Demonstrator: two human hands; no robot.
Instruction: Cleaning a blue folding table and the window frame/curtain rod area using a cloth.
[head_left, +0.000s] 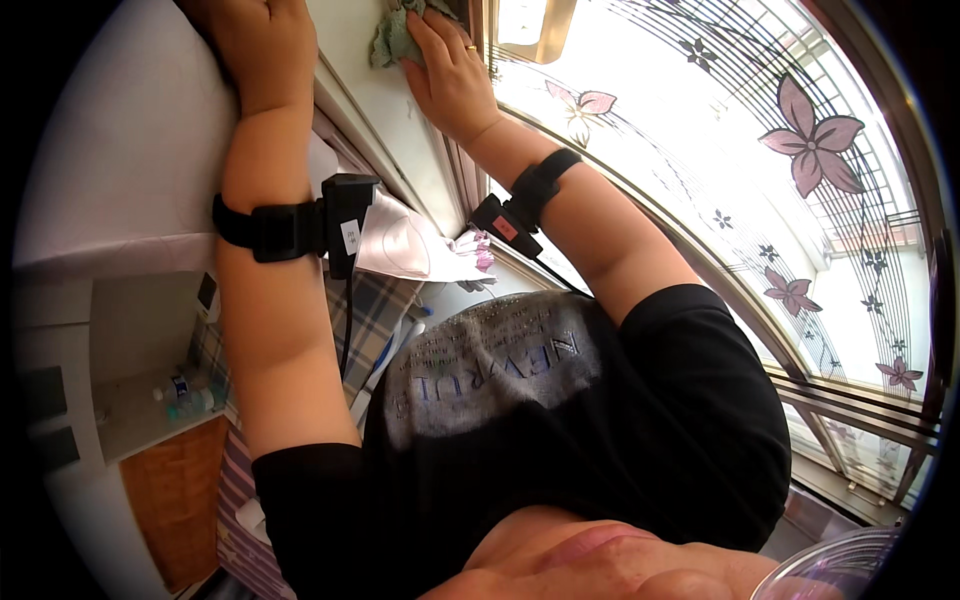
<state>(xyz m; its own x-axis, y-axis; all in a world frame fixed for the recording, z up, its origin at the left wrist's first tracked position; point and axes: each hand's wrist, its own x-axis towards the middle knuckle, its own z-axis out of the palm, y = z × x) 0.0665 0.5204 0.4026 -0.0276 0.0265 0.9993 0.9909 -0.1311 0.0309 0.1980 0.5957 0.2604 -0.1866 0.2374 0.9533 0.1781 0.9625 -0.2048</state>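
My right hand (450, 85) presses a crumpled grey-green cloth (393, 42) against a white surface (385, 105) beside the window frame. Its fingers lie over the cloth, and one wears a ring. My left hand (262, 50) is raised at the upper left, next to a large pale surface (130, 130). The picture's upper edge cuts off its fingers, so what they touch or hold is hidden. Each forearm carries a black strap with a small box, one on the left (348, 222) and one on the right (505, 222).
A window (690, 170) with pink flower patterns and curved dark lines fills the right side, with a metal frame (850, 490). Pale pink fabric (410, 235) and plaid fabric (372, 310) lie below my arms. Small bottles (190, 400) stand at lower left, above a brown panel (178, 500).
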